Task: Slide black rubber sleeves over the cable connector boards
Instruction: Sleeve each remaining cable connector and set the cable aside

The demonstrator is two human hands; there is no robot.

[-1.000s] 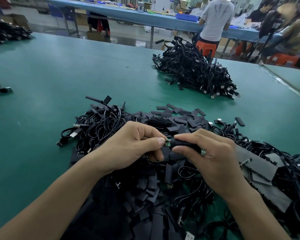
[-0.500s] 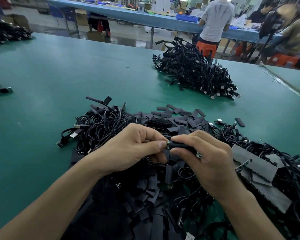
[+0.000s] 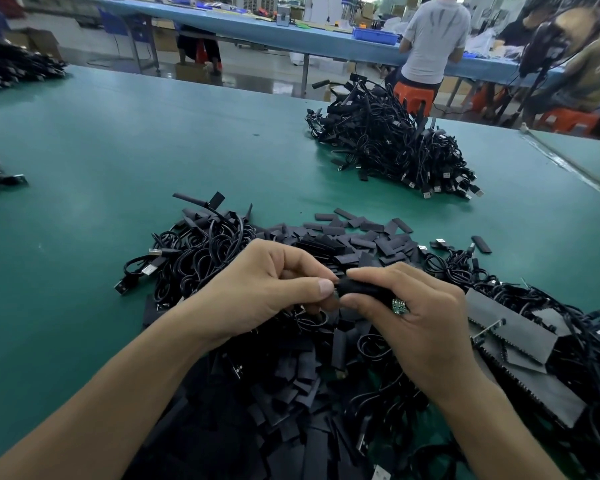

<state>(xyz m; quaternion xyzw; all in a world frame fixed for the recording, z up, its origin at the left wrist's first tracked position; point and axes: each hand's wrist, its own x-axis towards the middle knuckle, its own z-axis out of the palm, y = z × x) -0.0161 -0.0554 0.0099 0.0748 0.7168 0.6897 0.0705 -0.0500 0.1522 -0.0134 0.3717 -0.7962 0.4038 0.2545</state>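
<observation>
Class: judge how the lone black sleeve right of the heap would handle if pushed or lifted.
The lone sleeve lies flat, so it probably slides rather than rolls. It looks thin, so likely light and bendy. Its matte rubber may drag on the green table.

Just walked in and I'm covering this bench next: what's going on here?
A person is sliding a black rubber sleeve over a cable's connector board, which barely shows. The right hand pinches the sleeve; the left hand pinches the board at the sleeve's left mouth. Loose sleeves and tangled cables lie heaped on the green table; another cable heap sits farther back.
</observation>
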